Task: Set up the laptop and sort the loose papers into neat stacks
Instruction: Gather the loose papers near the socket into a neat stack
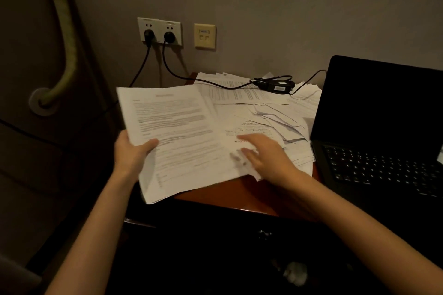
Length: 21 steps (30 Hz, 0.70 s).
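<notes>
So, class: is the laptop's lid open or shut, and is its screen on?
Open: the laptop has its lid raised behind the exposed keyboard. The screen looks off, plain black with nothing lit on it.

Laptop [381, 127] cut off at right frame edge; right hand [266, 158] fingertips motion-blurred; print on held sheaf [172, 136] unreadable.

White papers [261, 112] carry lines of black print. The laptop [381, 132] is black, the desk [230, 195] reddish-brown. Grey wall [287, 7], cream sockets [159, 30].
</notes>
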Each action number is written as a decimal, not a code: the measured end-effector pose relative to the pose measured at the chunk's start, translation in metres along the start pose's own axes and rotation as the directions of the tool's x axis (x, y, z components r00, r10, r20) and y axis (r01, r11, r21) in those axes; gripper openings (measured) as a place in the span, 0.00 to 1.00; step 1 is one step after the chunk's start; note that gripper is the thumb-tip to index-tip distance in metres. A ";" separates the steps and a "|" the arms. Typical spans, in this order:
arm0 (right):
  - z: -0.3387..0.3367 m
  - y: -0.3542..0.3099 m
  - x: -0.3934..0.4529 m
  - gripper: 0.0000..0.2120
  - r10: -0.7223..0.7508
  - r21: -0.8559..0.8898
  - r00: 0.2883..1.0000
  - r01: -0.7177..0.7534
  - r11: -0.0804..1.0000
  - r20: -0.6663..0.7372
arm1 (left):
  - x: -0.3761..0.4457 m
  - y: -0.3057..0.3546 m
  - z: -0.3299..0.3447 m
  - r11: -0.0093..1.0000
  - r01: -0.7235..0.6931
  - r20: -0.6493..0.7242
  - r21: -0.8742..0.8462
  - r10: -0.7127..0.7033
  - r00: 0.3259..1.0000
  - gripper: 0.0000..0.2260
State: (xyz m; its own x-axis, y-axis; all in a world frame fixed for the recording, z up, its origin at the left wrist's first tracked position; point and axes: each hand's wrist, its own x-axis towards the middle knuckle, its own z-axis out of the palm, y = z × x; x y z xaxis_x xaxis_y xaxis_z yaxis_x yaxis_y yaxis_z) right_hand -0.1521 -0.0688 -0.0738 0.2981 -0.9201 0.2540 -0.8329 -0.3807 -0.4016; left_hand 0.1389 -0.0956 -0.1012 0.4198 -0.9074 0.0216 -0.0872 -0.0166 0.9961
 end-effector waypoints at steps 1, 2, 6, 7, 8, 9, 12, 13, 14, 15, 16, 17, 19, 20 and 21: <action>-0.002 0.009 0.006 0.22 0.054 -0.088 0.998 -0.051 0.995 0.027 | -0.001 0.000 -0.009 0.998 -0.032 -0.019 0.055 0.033 0.999 0.21; -0.002 0.017 0.012 0.26 0.100 -0.174 0.992 -0.085 0.981 0.078 | -0.002 -0.001 -0.018 0.991 -0.061 -0.010 0.117 0.063 0.998 0.20; 0.003 0.028 0.038 0.39 0.130 -0.268 0.971 -0.074 0.961 0.199 | -0.003 0.000 -0.043 0.971 -0.009 0.098 0.237 -0.014 0.995 0.20; 0.006 0.029 0.045 0.40 0.120 -0.267 0.971 -0.061 0.962 0.209 | -0.003 0.001 -0.046 0.974 0.031 0.110 0.223 -0.056 0.992 0.22; 0.008 0.028 0.051 0.41 0.117 -0.270 0.968 -0.054 0.961 0.223 | -0.003 0.002 -0.049 0.975 0.075 0.105 0.209 -0.099 0.990 0.25; 0.010 0.028 0.057 0.42 0.113 -0.272 0.965 -0.046 0.961 0.237 | -0.005 0.003 -0.050 0.974 0.110 0.087 0.199 -0.130 0.988 0.28; 0.011 0.026 0.071 0.39 0.069 -0.367 0.957 0.041 0.929 0.281 | -0.013 0.005 -0.049 0.975 0.126 0.053 0.183 -0.138 0.989 0.38; 0.010 0.025 0.074 0.36 0.028 -0.443 0.954 0.114 0.889 0.300 | -0.016 0.005 -0.049 0.978 0.126 0.055 0.166 -0.137 0.989 0.40; 0.011 0.025 0.076 0.32 -0.026 -0.513 0.948 0.194 0.836 0.317 | -0.018 0.004 -0.048 0.981 0.132 0.055 0.142 -0.141 0.989 0.42; 0.011 0.023 0.078 0.28 -0.078 -0.560 0.940 0.263 0.786 0.333 | -0.020 0.003 -0.050 0.984 0.137 0.057 0.114 -0.144 0.988 0.43; 0.012 0.022 0.078 0.23 -0.115 -0.582 0.933 0.306 0.754 0.342 | -0.022 0.003 -0.051 0.987 0.136 0.063 0.089 -0.142 0.988 0.43; 0.012 0.019 0.079 0.19 -0.132 -0.590 0.930 0.323 0.740 0.344 | -0.024 0.002 -0.053 0.990 0.128 0.075 0.065 -0.133 0.988 0.44; 0.011 0.014 0.081 0.16 -0.112 -0.579 0.942 0.285 0.764 0.316 | -0.028 0.003 -0.053 0.997 0.062 0.118 0.042 -0.067 0.991 0.43; 0.010 0.012 0.083 0.15 -0.082 -0.562 0.953 0.241 0.791 0.292 | -0.031 0.004 -0.053 0.999 0.027 0.137 0.040 -0.032 0.990 0.43; 0.009 0.010 0.084 0.15 -0.049 -0.542 0.963 0.190 0.819 0.263 | -0.033 0.005 -0.052 0.999 0.010 0.147 0.040 -0.016 0.989 0.43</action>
State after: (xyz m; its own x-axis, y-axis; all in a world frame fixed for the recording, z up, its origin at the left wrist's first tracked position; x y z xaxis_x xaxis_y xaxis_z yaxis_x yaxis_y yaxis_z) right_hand -0.1315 -0.1512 -0.0643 0.4509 -0.8920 0.0328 -0.8780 -0.4366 0.1963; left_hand 0.1718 -0.0443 -0.0927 0.2842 -0.9587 -0.0074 -0.1189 -0.0429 0.9920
